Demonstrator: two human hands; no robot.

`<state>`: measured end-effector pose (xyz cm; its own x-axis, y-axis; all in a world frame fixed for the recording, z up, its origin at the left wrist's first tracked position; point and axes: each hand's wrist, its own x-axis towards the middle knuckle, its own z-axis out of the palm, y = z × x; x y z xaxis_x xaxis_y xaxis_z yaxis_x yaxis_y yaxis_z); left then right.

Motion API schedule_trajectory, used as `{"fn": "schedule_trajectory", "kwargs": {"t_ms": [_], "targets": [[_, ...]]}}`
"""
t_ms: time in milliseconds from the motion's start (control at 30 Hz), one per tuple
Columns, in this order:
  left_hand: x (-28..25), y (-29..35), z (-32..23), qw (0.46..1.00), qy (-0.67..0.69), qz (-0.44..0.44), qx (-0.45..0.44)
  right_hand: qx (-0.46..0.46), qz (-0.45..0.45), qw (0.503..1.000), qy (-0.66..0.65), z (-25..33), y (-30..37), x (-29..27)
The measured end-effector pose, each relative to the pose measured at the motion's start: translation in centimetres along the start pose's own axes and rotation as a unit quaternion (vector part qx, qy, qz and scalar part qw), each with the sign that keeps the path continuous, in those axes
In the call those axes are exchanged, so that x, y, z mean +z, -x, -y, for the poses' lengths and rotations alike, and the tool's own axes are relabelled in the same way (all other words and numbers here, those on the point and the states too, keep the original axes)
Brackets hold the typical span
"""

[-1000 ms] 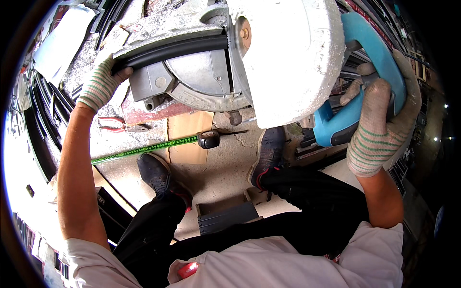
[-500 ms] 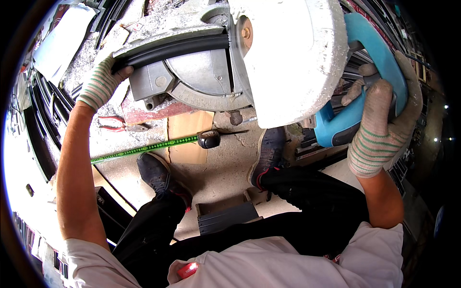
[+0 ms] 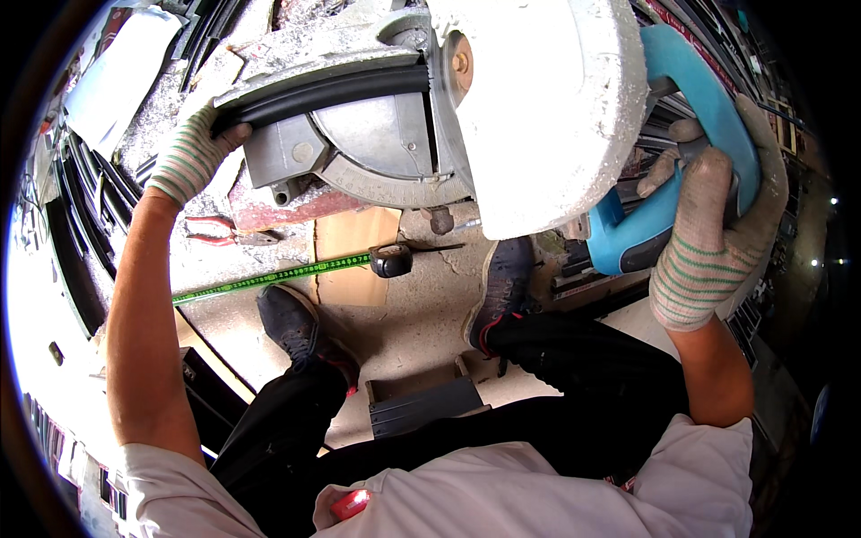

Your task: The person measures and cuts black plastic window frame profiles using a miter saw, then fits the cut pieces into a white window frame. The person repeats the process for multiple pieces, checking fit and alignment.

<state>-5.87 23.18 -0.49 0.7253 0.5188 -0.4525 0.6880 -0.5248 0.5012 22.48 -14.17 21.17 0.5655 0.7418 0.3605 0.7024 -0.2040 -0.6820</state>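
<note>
At the top of the head view sits the saw (image 3: 547, 125), its broad white guard (image 3: 565, 179) flecked with bits, and here's the black strip (image 3: 332, 94), laid lengthwise along the fence (image 3: 314, 74) above the grey base (image 3: 368, 134). Its right end comes up to the slot just beside the guard. Over on the left end, the gloved left hand (image 3: 190, 154) has the strip pinched, thumb on the near side, other fingers mostly hidden, so how tightly it squeezes I cannot tell.

Across to the right, the gloved right hand (image 3: 717, 211) is wrapped round the saw's blue handle (image 3: 717, 99), fingers curled through the loop, a firm-looking hold with little gap showing.

Down below the base, red-handled pliers (image 3: 229, 233) lie on the floor (image 3: 404, 332), and near them the tape measure (image 3: 390, 261), green blade run out leftward across a piece of cardboard (image 3: 350, 238). Two dark shoes (image 3: 287, 318) are planted below, one either side of the tape's case. Out at the left, more dark strips (image 3: 99, 202) lie heaped near a white sheet (image 3: 121, 76).
</note>
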Motion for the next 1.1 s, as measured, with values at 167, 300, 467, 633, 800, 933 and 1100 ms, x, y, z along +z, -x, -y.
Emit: {"fn": "schedule_trajectory", "kwargs": {"t_ms": [167,300,467,633,800,933,1100], "targets": [[0.8,-0.4,2.2,0.999,-0.001,-0.027,0.018,0.025,0.028,0.999,-0.025,0.7,-0.9,-0.7],[0.5,-0.3,0.3,0.999,0.022,-0.029,0.036,0.03,0.071,0.994,-0.075,0.3,-1.6,-1.6],[0.3,0.2,-0.3,0.998,-0.004,-0.042,0.045,-0.017,0.079,0.997,-0.016,0.5,-2.2,-1.4],[0.4,0.1,0.3,0.996,0.007,-0.058,0.071,0.03,0.018,0.999,-0.017,1.5,-1.4,-0.2],[0.2,0.3,-0.6,0.996,-0.018,-0.058,0.065,0.003,0.002,1.0,0.004,0.9,-0.7,0.2],[0.4,0.2,0.2,0.996,0.002,-0.066,0.066,-0.054,0.038,0.996,0.058,-0.2,-0.9,-0.7],[0.3,0.3,-0.6,0.997,0.0,-0.05,0.057,0.0,0.018,1.0,0.001,0.4,-0.2,0.2]]}}
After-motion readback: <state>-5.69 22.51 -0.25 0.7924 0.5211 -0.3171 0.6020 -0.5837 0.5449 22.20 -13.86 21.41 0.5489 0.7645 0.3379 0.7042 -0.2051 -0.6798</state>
